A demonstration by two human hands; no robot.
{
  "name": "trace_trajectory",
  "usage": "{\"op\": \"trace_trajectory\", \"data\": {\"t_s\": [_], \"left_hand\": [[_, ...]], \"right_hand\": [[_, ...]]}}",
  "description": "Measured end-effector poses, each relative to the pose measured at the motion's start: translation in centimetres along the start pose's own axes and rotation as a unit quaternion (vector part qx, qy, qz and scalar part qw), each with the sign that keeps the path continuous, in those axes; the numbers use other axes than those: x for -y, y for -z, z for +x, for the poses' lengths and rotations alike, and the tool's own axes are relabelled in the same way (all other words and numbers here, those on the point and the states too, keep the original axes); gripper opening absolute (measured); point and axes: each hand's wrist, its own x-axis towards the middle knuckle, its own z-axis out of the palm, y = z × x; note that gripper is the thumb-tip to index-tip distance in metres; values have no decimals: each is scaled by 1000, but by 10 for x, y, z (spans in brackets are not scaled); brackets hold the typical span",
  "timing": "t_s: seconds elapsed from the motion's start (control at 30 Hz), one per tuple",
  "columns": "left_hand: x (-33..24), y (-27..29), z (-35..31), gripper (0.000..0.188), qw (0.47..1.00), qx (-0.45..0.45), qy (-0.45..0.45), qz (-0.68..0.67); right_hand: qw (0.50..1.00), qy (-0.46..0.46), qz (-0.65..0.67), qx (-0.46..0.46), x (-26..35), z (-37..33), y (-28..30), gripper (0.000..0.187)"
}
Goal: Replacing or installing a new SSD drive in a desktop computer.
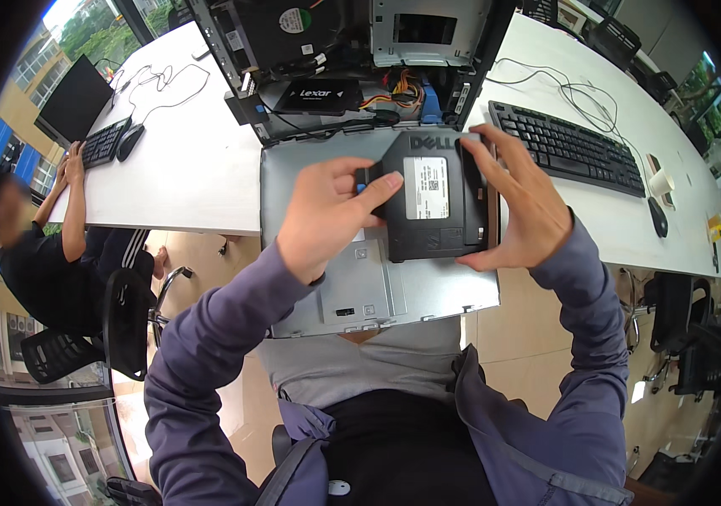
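Between my two hands is a black plastic drive caddy (440,236) with a white label on its upper face. My left hand (322,211) pinches its left side, thumb on top beside the label and fingers curled at a blue tab. My right hand (533,198) spans the right side, fingertips at the far corner and thumb at the near corner. Below the caddy lies a grey metal side panel (343,282), jutting past the table edge over my lap. Just beyond stands an opened computer case (246,101). Inside it are a flat black solid-state drive (318,97) and yellow and orange cables (398,94).
On the right of the white table (520,76) are a black keyboard (571,148), a mouse (657,217) and a white cup (661,183). At the left, a seated person (44,244) works near another keyboard (106,143), mouse (130,142) and monitor (74,101).
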Motion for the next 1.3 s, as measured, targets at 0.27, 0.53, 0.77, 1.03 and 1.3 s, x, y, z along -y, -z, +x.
{"op": "trace_trajectory", "data": {"t_s": [0.27,0.53,0.77,1.03,1.3], "left_hand": [[13,26,20,44,883,-67,-226,406],[-4,63,55,39,627,-147,-487,589],[-2,81,80,32,546,-139,-514,646],[-9,60,51,33,562,-111,-616,541],[6,65,30,38,592,-89,-615,513]], "right_hand": [[995,-40,70,58,-52,-3,-34,117],[996,-26,-4,86,-50,10,-41,123],[992,4,39,-118,-8,37,-21,55],[955,148,-168,-198,2,91,-53,38],[941,225,-120,-223,-10,92,-72,34]]}}
